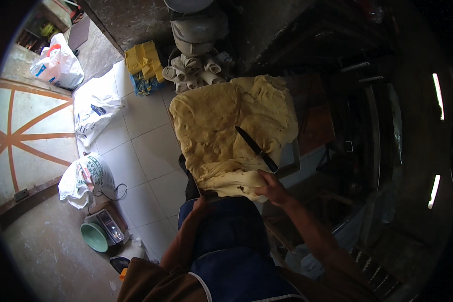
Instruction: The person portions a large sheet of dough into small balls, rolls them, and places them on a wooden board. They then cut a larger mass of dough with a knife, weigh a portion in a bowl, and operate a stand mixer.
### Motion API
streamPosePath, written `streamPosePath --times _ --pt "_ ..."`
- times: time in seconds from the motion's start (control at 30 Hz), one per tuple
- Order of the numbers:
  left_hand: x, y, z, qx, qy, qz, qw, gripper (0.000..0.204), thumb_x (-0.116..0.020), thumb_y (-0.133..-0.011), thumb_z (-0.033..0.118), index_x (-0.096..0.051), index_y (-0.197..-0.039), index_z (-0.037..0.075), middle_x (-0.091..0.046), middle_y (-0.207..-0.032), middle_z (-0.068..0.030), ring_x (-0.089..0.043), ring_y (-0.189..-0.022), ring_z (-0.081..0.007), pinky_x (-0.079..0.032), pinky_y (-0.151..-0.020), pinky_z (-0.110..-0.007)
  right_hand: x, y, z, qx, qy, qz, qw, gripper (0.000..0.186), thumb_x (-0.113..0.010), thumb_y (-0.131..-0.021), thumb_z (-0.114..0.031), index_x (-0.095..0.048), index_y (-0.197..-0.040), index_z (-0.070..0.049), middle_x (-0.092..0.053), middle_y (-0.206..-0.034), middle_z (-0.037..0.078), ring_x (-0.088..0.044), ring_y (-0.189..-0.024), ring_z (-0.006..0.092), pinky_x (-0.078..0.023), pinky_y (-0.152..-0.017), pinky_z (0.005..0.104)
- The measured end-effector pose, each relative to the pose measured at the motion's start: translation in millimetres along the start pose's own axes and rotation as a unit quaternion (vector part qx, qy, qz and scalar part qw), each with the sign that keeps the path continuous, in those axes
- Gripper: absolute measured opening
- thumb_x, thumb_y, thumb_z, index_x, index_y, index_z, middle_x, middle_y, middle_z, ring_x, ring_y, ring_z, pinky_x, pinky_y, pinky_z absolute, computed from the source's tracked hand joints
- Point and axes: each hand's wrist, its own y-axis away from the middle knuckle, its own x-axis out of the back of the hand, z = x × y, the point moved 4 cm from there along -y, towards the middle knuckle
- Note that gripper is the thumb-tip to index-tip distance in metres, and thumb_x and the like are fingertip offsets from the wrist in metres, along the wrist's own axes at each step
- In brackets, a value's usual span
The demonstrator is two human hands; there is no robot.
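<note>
A big slab of pale yellow dough [211, 121] covers most of the table in front of me, its near edge bunched into folds. My right hand [272, 190] is closed on the folded dough at the near right. A knife with a black blade and handle [256, 148] lies slantwise on top of the dough, just beyond that hand. My left hand [200, 205] is at the near left edge, close against the dough and my blue apron [229, 226]. Its fingers are mostly hidden in shadow, so their grip does not show.
Past the table are rolled pale cloths [189, 70], a large metal pot [194, 35] and a yellow-and-blue pile [144, 63]. White sacks [98, 113] lie on the tiled floor [146, 146] at left, near a scale [109, 225] and green basin [94, 237]. Dark shelving stands right.
</note>
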Motion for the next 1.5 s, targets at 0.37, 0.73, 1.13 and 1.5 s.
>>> streamPosePath --times 0.37,0.73,1.13,1.5 --pt "-72 -32 31 -0.217 0.428 -0.166 0.861 0.082 -0.037 -0.1 0.068 -0.035 -0.156 0.008 -0.043 -0.155 -0.0197 -0.045 -0.139 -0.0425 -0.038 -0.117 -0.056 -49 92 -1 0.266 0.532 0.193 0.78 0.048 -0.071 -0.09 -0.038 -0.063 -0.123 -0.004 -0.054 -0.137 0.024 -0.055 -0.124 0.0412 -0.046 -0.105 0.0472" --pt "-81 84 51 -0.117 0.499 -0.326 0.795 0.064 -0.045 -0.103 0.044 -0.038 -0.155 0.008 -0.04 -0.159 -0.0184 -0.039 -0.145 -0.0394 -0.033 -0.12 -0.057 -34 -59 175 0.046 -0.651 0.022 0.757 0.07 -0.042 -0.103 -0.063 -0.046 -0.146 -0.008 -0.055 -0.139 0.014 -0.056 -0.124 0.0251 -0.048 -0.106 0.041" --pt "-117 20 21 -0.152 0.185 -0.263 0.935 0.076 -0.041 -0.103 0.06 -0.028 -0.16 0.011 -0.039 -0.159 -0.0141 -0.041 -0.143 -0.0328 -0.036 -0.119 -0.05 -27 4 125 -0.023 -0.657 0.124 0.743 0.052 -0.05 -0.105 -0.035 -0.044 -0.148 -0.004 -0.057 -0.139 0.014 -0.056 -0.13 0.0266 -0.049 -0.11 0.0395" --pt "-177 -36 12 -0.185 0.161 -0.26 0.934 0.055 -0.048 -0.106 0.035 -0.035 -0.151 0.007 -0.046 -0.148 -0.0135 -0.051 -0.132 -0.0275 -0.043 -0.111 -0.042 50 92 87 0.147 0.369 0.376 0.837 0.046 -0.058 -0.101 -0.016 -0.045 -0.144 -0.004 -0.055 -0.134 0.022 -0.053 -0.127 0.0411 -0.042 -0.108 0.0523"
